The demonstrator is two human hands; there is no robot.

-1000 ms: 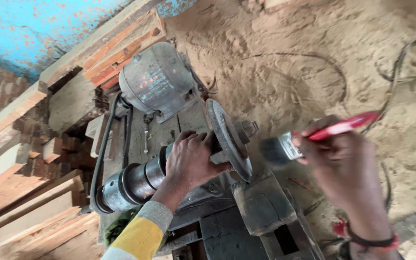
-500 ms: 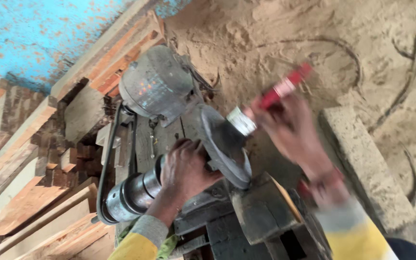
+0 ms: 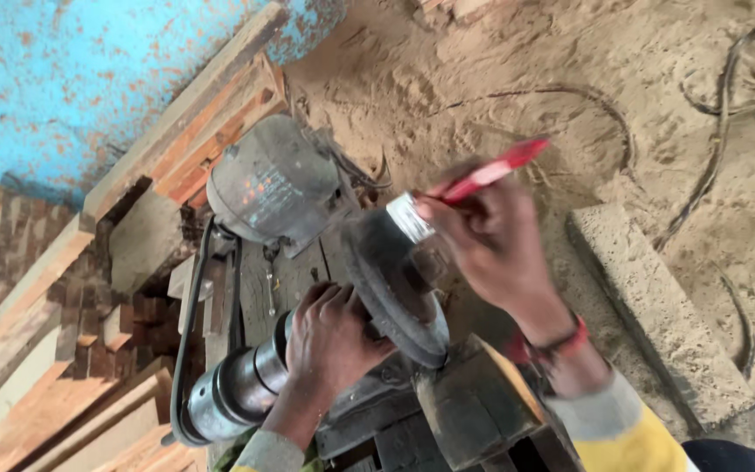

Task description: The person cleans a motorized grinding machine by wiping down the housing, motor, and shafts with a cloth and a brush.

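My left hand point(image 3: 329, 341) grips the metal spindle point(image 3: 236, 392) of a bench machine, just behind its round grey disc point(image 3: 393, 290). My right hand point(image 3: 487, 245) holds a paintbrush with a red handle point(image 3: 487, 173) and a metal ferrule; its dark bristles rest against the top of the disc. A grey electric motor point(image 3: 273, 183) sits behind the disc, linked to the spindle by a black belt point(image 3: 192, 297).
Stacked wooden planks point(image 3: 54, 350) lie at left under a blue wall point(image 3: 63, 70). Sawdust covers the ground point(image 3: 517, 61) with cables point(image 3: 709, 175) across it. A concrete block point(image 3: 657, 306) lies at right, and a dark metal block point(image 3: 474, 406) stands below the disc.
My right hand swung the brush from the right side in to the disc, and now its bristles touch the disc's upper edge. My left hand stayed on the spindle.
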